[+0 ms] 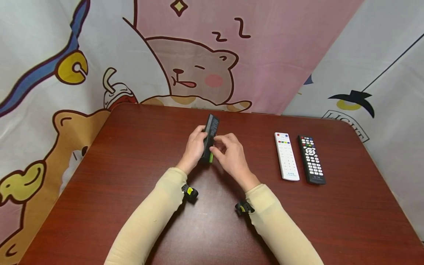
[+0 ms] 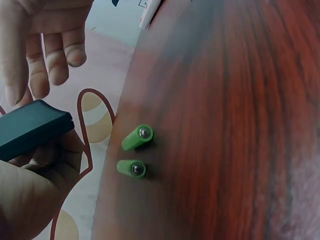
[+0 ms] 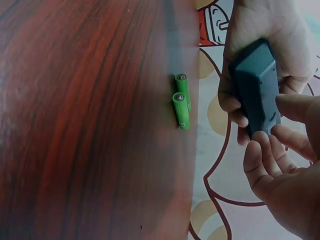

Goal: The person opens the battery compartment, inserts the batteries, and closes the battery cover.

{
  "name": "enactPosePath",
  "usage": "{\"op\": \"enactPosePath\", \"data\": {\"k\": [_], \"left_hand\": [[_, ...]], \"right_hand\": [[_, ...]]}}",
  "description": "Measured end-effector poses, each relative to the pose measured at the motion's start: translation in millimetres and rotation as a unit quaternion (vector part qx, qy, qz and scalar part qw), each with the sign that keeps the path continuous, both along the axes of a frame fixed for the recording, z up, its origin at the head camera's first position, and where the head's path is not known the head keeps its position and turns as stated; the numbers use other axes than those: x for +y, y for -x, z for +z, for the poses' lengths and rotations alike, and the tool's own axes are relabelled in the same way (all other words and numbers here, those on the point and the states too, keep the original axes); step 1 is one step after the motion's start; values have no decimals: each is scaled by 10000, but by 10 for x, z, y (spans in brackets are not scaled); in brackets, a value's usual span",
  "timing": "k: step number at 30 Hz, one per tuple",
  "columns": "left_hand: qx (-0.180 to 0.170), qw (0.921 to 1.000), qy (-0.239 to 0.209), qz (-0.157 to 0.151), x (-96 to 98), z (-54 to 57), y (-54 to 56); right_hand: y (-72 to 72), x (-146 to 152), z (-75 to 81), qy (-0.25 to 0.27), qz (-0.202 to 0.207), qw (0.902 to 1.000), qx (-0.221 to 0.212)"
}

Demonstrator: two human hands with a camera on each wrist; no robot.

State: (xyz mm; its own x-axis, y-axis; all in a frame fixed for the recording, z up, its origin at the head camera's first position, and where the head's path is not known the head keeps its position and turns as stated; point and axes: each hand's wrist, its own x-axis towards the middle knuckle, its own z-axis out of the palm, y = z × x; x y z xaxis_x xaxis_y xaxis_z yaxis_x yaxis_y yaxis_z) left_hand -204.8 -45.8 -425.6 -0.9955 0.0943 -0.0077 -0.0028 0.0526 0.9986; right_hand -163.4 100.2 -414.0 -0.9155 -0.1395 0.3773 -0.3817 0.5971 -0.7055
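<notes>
A dark remote control (image 1: 211, 132) stands tilted in the grip of my left hand (image 1: 194, 145), whose fingers wrap its side and underside. My right hand (image 1: 232, 156) is against the remote's other side, with thumb and index fingertips at its surface. Its other fingers hang loosely bent near the remote's end in the right wrist view. Seen from there, the side of the remote (image 3: 260, 90) toward the camera is smooth and dark. On the table lie two green batteries (image 2: 137, 137), side by side; the head view has them mostly hidden behind the remote and hands.
To the right on the brown table (image 1: 99, 191) lie a white remote (image 1: 286, 156) and a black remote (image 1: 311, 159), next to each other. A printed curtain (image 1: 281, 48) hangs right behind the table's far edge. Each wrist wears a small black camera.
</notes>
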Motion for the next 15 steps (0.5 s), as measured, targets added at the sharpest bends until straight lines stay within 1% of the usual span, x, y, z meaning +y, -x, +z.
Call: {"op": "enactPosePath", "data": {"k": [2, 9, 15], "left_hand": [[-13, 10000, 58, 24, -20, 1, 3], [-221, 9997, 50, 1, -97, 6, 13], [-239, 9995, 199, 58, -168, -3, 36]], "right_hand": [[3, 20, -2, -4, -2, 10000, -8], [17, 119, -2, -102, -50, 9999, -20], [23, 237, -6, -212, -211, 9993, -228]]}}
